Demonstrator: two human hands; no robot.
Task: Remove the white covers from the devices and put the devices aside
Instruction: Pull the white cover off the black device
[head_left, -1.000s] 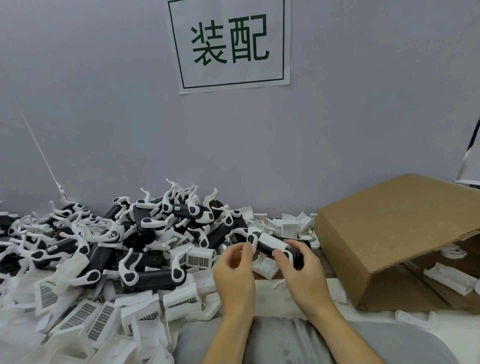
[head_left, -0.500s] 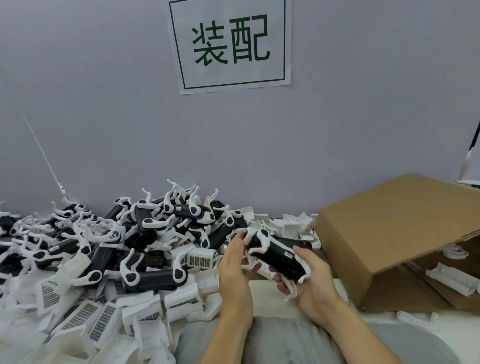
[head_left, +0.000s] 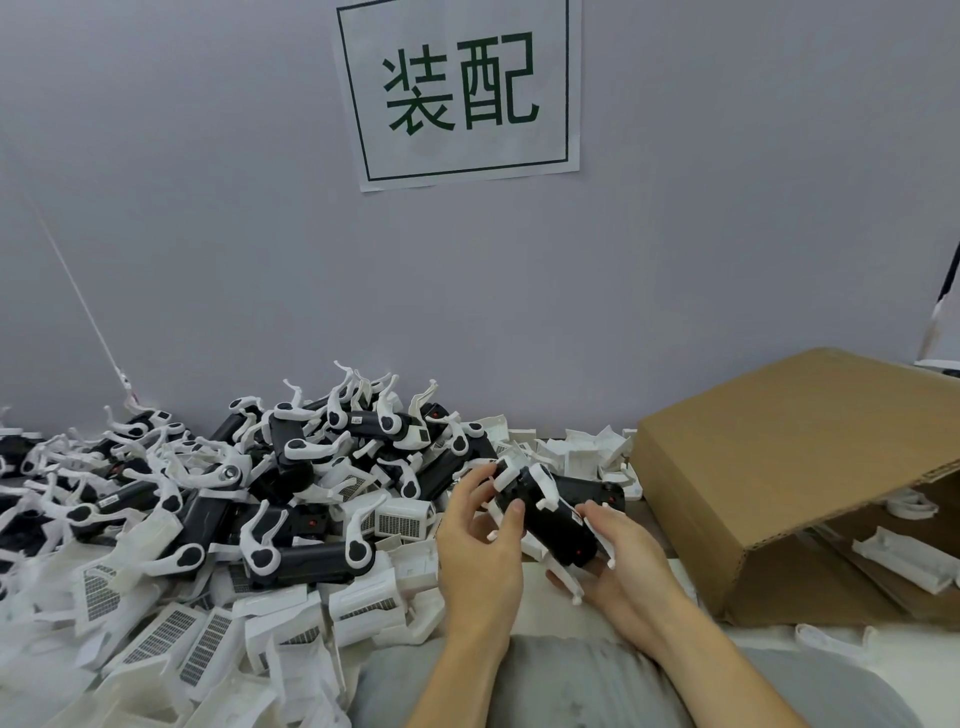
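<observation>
Head cam: both hands are holding one black device (head_left: 558, 522) over the lap, between the big pile (head_left: 218, 509) and the cardboard box (head_left: 779, 478). Left hand (head_left: 480, 540) is curling round its upper end, thumb pressing on; right hand (head_left: 618, 566) is cradling underneath, fingers wrapping it.

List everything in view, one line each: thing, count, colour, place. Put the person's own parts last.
held device: one, black with white arms, in both hands, front centre
device pile: too many to count, black and white, left against the wall
loose white covers: too many to count, white, front left, more behind the hands
cardboard box: one, brown, right, on its side, white parts inside
paper sign: one, white with green characters, on the wall
left hand: grips the device's left end
right hand: cradles the device from below
</observation>
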